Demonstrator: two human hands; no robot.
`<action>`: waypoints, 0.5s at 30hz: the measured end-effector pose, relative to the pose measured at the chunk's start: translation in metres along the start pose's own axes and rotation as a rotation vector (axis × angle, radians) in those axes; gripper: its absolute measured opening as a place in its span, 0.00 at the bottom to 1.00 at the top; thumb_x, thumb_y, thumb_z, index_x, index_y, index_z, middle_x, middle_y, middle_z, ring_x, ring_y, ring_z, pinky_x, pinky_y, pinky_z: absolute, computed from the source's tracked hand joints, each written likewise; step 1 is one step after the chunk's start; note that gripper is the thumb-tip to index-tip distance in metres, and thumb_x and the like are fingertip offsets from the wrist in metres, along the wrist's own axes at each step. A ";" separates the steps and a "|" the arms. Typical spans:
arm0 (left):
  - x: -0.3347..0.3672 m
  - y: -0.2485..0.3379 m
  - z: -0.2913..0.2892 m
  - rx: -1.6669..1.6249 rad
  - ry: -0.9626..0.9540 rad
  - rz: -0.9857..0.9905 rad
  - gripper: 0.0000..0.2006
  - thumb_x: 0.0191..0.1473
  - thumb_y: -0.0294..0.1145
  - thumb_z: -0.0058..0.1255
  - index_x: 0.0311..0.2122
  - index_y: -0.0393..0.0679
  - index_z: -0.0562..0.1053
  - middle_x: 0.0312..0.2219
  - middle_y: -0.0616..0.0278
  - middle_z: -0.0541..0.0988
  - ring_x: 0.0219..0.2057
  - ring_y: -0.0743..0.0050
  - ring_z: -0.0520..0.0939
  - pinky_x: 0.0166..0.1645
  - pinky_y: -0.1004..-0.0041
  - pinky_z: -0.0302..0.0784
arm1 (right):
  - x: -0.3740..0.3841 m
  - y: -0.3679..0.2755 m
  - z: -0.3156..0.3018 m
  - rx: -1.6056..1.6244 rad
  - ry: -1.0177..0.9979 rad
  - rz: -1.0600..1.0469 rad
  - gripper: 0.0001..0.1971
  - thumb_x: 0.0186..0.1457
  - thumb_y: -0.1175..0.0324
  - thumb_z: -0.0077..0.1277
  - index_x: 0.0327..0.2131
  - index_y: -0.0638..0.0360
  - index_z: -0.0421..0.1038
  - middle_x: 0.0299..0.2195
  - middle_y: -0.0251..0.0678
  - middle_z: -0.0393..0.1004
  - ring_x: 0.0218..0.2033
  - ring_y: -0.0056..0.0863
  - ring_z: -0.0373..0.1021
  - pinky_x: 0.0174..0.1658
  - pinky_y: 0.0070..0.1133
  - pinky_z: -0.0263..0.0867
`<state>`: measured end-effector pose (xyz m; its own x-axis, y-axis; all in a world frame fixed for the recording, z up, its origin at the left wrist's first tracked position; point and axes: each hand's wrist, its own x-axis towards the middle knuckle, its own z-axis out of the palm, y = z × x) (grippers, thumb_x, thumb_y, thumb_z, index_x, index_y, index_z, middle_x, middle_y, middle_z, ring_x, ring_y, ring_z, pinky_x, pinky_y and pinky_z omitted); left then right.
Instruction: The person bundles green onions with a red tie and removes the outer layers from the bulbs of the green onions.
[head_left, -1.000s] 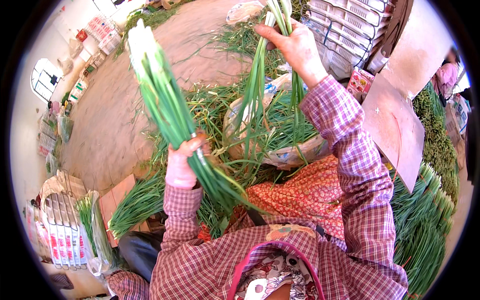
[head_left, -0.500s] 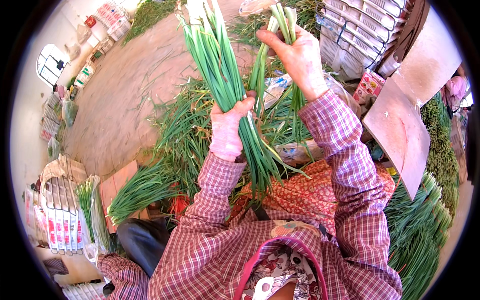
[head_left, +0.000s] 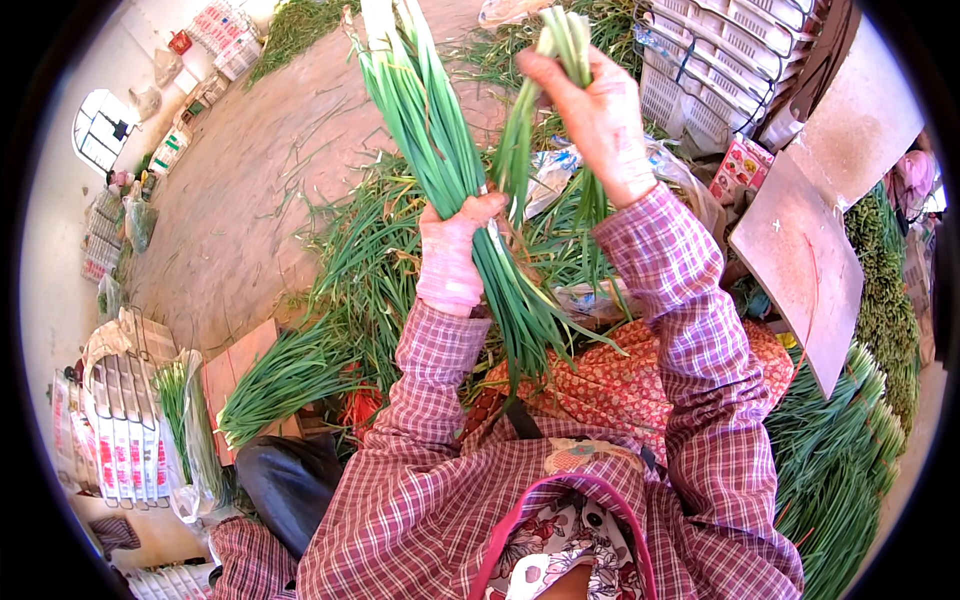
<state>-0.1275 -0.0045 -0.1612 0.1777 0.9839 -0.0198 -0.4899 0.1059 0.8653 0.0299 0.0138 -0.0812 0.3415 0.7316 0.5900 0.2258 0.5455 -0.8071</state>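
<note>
My left hand point(head_left: 457, 250) is closed around a thick bundle of chives point(head_left: 428, 115), gripping it below the middle. Its pale stem ends point up and away from me, and the green leaf tips hang down over my lap. To the right of it, my right hand point(head_left: 603, 125) pinches a thinner bunch of chives point(head_left: 567, 45) near its pale ends. That bunch's leaves droop below the fingers and are slightly blurred. A heap of loose chives point(head_left: 365, 265) lies on the ground beneath both hands. A red floral cloth point(head_left: 640, 385) covers my lap.
More chives point(head_left: 285, 385) rest on a wooden board point(head_left: 235, 365) at left. On the right, a large stack of chives point(head_left: 835, 465) lies by a tilted panel point(head_left: 800, 275). White plastic crates point(head_left: 690, 100) stand at the back right; a wire-handled crate point(head_left: 130, 440) sits at far left.
Both hands stay nearly in place, the left hand and its bundle shifting slightly left. The thinner bunch in my right hand has moved a little, its leaves swinging left with blur.
</note>
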 end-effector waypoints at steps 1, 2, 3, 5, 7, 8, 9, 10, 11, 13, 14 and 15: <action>0.002 -0.002 -0.005 -0.005 -0.004 0.003 0.12 0.38 0.24 0.59 0.31 0.39 0.71 0.21 0.63 0.75 0.18 0.75 0.75 0.22 0.77 0.72 | 0.003 -0.004 -0.008 -0.092 0.028 -0.007 0.13 0.49 0.60 0.55 0.36 0.58 0.73 0.22 0.26 0.73 0.21 0.14 0.66 0.28 0.15 0.65; 0.004 -0.002 -0.010 -0.025 -0.054 -0.011 0.12 0.38 0.24 0.59 0.32 0.39 0.71 0.21 0.63 0.75 0.18 0.75 0.75 0.23 0.77 0.72 | 0.009 -0.002 -0.020 -0.156 0.086 -0.067 0.14 0.50 0.59 0.53 0.37 0.58 0.73 0.24 0.27 0.73 0.21 0.15 0.66 0.28 0.15 0.65; 0.006 -0.001 -0.020 -0.041 -0.091 -0.019 0.13 0.38 0.24 0.58 0.32 0.39 0.71 0.21 0.63 0.75 0.18 0.75 0.75 0.23 0.77 0.72 | 0.016 0.001 -0.030 -0.159 0.131 -0.154 0.13 0.51 0.58 0.52 0.34 0.57 0.72 0.24 0.26 0.71 0.20 0.14 0.65 0.26 0.14 0.64; 0.008 0.006 -0.043 -0.028 -0.129 -0.012 0.14 0.38 0.24 0.58 0.33 0.39 0.71 0.21 0.63 0.75 0.19 0.76 0.75 0.24 0.77 0.73 | 0.027 -0.021 -0.047 0.157 0.208 -0.148 0.10 0.57 0.62 0.45 0.27 0.56 0.69 0.18 0.22 0.62 0.17 0.08 0.57 0.18 0.11 0.51; 0.006 0.011 -0.057 0.034 -0.161 -0.026 0.15 0.37 0.25 0.59 0.34 0.39 0.71 0.22 0.64 0.75 0.21 0.76 0.75 0.26 0.78 0.73 | 0.028 -0.042 -0.088 -0.032 0.336 -0.037 0.12 0.54 0.58 0.47 0.31 0.57 0.69 0.22 0.28 0.68 0.22 0.18 0.65 0.26 0.16 0.61; 0.003 0.015 -0.063 0.079 -0.168 -0.050 0.15 0.37 0.26 0.60 0.34 0.40 0.72 0.22 0.64 0.75 0.21 0.76 0.75 0.26 0.78 0.73 | 0.029 -0.048 -0.091 -0.302 0.481 -0.038 0.17 0.56 0.54 0.46 0.38 0.57 0.69 0.27 0.29 0.72 0.27 0.17 0.67 0.31 0.15 0.64; 0.001 0.017 -0.067 0.137 -0.162 -0.049 0.16 0.37 0.28 0.60 0.35 0.40 0.71 0.22 0.64 0.75 0.21 0.77 0.75 0.26 0.78 0.72 | 0.027 -0.050 -0.086 -0.132 0.407 -0.033 0.18 0.56 0.52 0.45 0.39 0.57 0.67 0.26 0.29 0.72 0.25 0.17 0.67 0.29 0.15 0.66; -0.001 0.017 -0.071 0.195 -0.158 -0.048 0.16 0.37 0.29 0.60 0.35 0.40 0.71 0.22 0.65 0.74 0.21 0.77 0.75 0.26 0.78 0.71 | 0.024 -0.053 -0.080 0.036 0.332 -0.030 0.19 0.56 0.51 0.44 0.39 0.58 0.66 0.25 0.30 0.71 0.23 0.18 0.68 0.28 0.16 0.67; -0.003 0.017 -0.073 0.253 -0.161 -0.046 0.17 0.37 0.31 0.60 0.35 0.40 0.70 0.22 0.65 0.74 0.22 0.77 0.74 0.26 0.79 0.71 | 0.024 -0.041 -0.085 0.015 0.199 -0.080 0.20 0.54 0.49 0.46 0.36 0.58 0.67 0.22 0.27 0.69 0.19 0.15 0.65 0.22 0.14 0.64; -0.006 0.013 -0.071 0.249 -0.168 -0.035 0.18 0.36 0.31 0.61 0.35 0.39 0.71 0.23 0.65 0.74 0.22 0.77 0.74 0.26 0.79 0.71 | 0.012 -0.034 -0.060 0.050 0.094 0.002 0.14 0.50 0.55 0.53 0.31 0.54 0.68 0.20 0.24 0.67 0.17 0.11 0.62 0.20 0.12 0.61; -0.008 0.011 -0.071 0.247 -0.166 -0.027 0.18 0.36 0.32 0.61 0.36 0.39 0.71 0.23 0.65 0.74 0.22 0.77 0.74 0.26 0.79 0.71 | 0.006 -0.032 -0.045 0.084 0.022 0.058 0.11 0.47 0.59 0.57 0.27 0.53 0.68 0.21 0.24 0.67 0.17 0.10 0.61 0.19 0.12 0.61; -0.008 0.006 -0.070 0.248 -0.191 -0.041 0.19 0.36 0.31 0.61 0.36 0.39 0.71 0.23 0.65 0.74 0.22 0.77 0.75 0.27 0.79 0.70 | 0.000 -0.028 -0.032 0.069 -0.035 0.094 0.11 0.47 0.58 0.57 0.29 0.52 0.69 0.19 0.23 0.67 0.15 0.09 0.59 0.17 0.11 0.58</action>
<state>-0.1918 -0.0021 -0.1911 0.3615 0.9322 0.0167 -0.2597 0.0835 0.9621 0.0528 -0.0142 -0.0593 0.3263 0.7939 0.5131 0.1301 0.4999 -0.8562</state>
